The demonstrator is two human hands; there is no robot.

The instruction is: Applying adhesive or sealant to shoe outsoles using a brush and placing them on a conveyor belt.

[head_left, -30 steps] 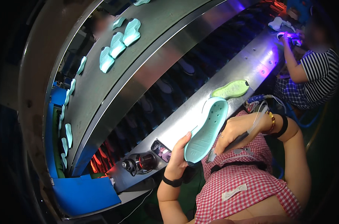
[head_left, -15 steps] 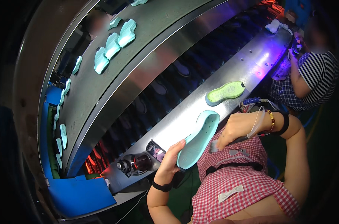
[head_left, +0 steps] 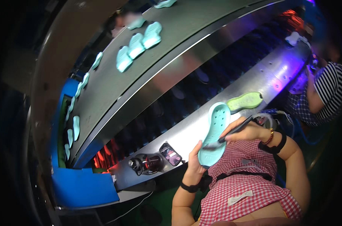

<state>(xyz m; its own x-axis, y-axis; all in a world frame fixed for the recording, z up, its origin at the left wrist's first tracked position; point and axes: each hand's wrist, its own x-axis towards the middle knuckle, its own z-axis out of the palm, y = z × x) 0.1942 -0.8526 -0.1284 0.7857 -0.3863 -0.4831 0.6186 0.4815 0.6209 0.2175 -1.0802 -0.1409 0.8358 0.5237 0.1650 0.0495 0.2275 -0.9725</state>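
Observation:
My left hand (head_left: 194, 162) grips a pale turquoise shoe sole (head_left: 218, 122) near its heel end, holding it tilted with the hollow inner side and its small holes facing up. In my right hand (head_left: 250, 132) is a brush (head_left: 238, 129) with a dark handle. Its bristles lie against the sole's inner face toward the heel. A yellow-green shoe sole (head_left: 248, 101) with a whitish surface rests on the metal bench (head_left: 186, 145), just beyond the held one.
Several turquoise soles (head_left: 136, 46) lie on the grey conveyor belt (head_left: 156, 60) at far left. On the bench are a phone (head_left: 171, 153) and a dark bottle-like object (head_left: 146, 164). A blue box (head_left: 84, 188) stands lower left. Another person (head_left: 327, 86) works at the right.
My right hand has brought the brush from beside the sole onto its inner face. The sole has turned more upright, its inside now facing up more fully. The whole view has shifted.

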